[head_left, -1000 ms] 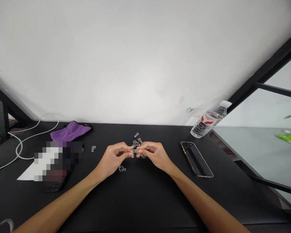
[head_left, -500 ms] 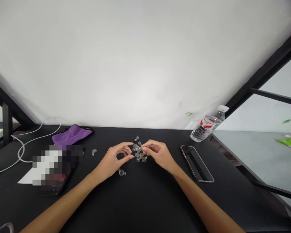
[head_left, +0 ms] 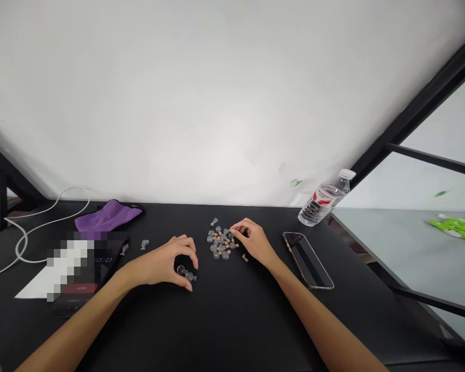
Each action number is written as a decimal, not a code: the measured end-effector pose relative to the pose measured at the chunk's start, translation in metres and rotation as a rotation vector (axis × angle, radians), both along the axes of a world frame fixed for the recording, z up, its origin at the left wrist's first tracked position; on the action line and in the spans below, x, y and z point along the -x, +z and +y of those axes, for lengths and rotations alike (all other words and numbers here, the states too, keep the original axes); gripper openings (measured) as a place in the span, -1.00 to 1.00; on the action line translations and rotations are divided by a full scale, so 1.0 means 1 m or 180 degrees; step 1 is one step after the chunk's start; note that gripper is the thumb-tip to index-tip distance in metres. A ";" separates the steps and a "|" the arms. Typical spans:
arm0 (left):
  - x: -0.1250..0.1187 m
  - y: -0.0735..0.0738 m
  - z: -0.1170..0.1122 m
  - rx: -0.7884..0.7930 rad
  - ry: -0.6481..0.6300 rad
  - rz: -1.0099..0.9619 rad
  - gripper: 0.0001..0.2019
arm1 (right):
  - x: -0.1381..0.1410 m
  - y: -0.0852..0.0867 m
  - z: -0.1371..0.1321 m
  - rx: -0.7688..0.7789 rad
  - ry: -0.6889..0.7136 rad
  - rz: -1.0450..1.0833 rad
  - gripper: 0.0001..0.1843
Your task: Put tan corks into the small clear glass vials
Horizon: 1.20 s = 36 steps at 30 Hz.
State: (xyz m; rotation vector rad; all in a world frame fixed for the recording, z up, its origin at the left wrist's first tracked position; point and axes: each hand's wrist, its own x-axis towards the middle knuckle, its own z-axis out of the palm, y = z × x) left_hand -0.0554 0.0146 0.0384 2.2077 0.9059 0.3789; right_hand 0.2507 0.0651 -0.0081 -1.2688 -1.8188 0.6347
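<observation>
My left hand (head_left: 166,262) is low over the table at the left, its thumb and fingers spread around two small clear glass bottles (head_left: 190,277) without gripping them. My right hand (head_left: 256,239) reaches the right edge of a pile of tiny glass bottles (head_left: 218,248) with cork stoppers. Its thumb and index finger pinch together on a small glass bottle (head_left: 227,232), partly hidden by the fingertips. Just behind the pile lies one corked bottle (head_left: 214,222). A small cork-coloured piece (head_left: 245,258) rests below my right hand. Farther left are two more small glass pieces (head_left: 144,244).
On the black table (head_left: 225,325), a phone (head_left: 308,260) lies to the right, with a water bottle (head_left: 325,199) behind it. At left are a purple cloth (head_left: 107,217), a white cable (head_left: 25,235) and a dark device (head_left: 104,258) beside white paper. A white wall rises behind.
My left hand has moved left and down from the pile to the two bottles, opening wider. My right hand remains by the pile's right side. More of the pile shows. The view has shifted slightly.
</observation>
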 end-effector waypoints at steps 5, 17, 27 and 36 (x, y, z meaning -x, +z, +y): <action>-0.002 -0.010 0.001 0.0018 -0.0014 -0.0025 -0.80 | -0.001 -0.004 0.001 0.0059 0.0070 -0.0257 -0.82; -0.017 -0.011 0.000 -0.0408 0.0379 -0.0317 -0.92 | -0.005 -0.002 0.001 0.0112 0.0190 -0.0372 -0.76; -0.025 -0.015 -0.002 -0.0471 0.0968 -0.0855 -0.91 | -0.038 0.037 -0.007 0.1334 0.1294 -0.0105 -0.62; -0.032 -0.012 -0.004 -0.0394 0.1111 -0.1078 -0.90 | -0.052 0.044 -0.008 0.1790 0.1590 -0.0477 -0.66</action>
